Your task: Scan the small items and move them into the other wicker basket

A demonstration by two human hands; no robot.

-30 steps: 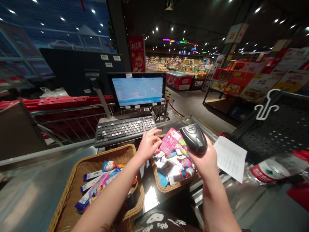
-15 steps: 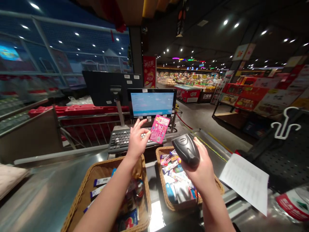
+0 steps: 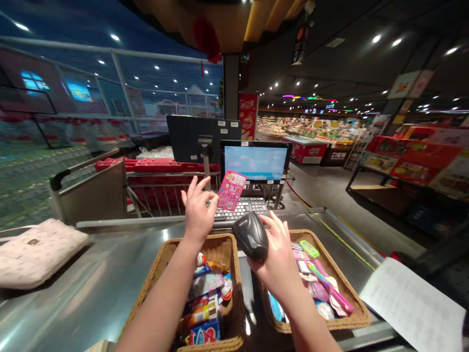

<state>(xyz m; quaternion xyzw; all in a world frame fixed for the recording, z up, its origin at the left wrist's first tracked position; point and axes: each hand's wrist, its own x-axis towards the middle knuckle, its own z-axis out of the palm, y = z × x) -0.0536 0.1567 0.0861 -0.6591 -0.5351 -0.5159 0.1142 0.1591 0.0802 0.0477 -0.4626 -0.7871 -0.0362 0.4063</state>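
My left hand [image 3: 198, 210] holds a pink packet [image 3: 231, 189] upright between thumb and fingers, in front of the keyboard [image 3: 242, 209]. My right hand [image 3: 276, 256] grips a black barcode scanner [image 3: 251, 235], its head pointing toward the packet. Both hands hover over two wicker baskets: the left basket [image 3: 165, 254] and the right basket [image 3: 353, 308], each holding several small colourful packets.
A lit monitor [image 3: 255, 162] stands behind the keyboard, with a dark screen back [image 3: 190, 137] to its left. A beige pouch [image 3: 36, 252] lies on the steel counter [image 3: 91, 288] at left. A printed paper sheet [image 3: 414, 305] lies at right. Store shelves fill the background.
My left hand lifted the pink packet out of the right basket and raised it before the keyboard. The scanner hand shifted left toward it. The camera view swung to the left.
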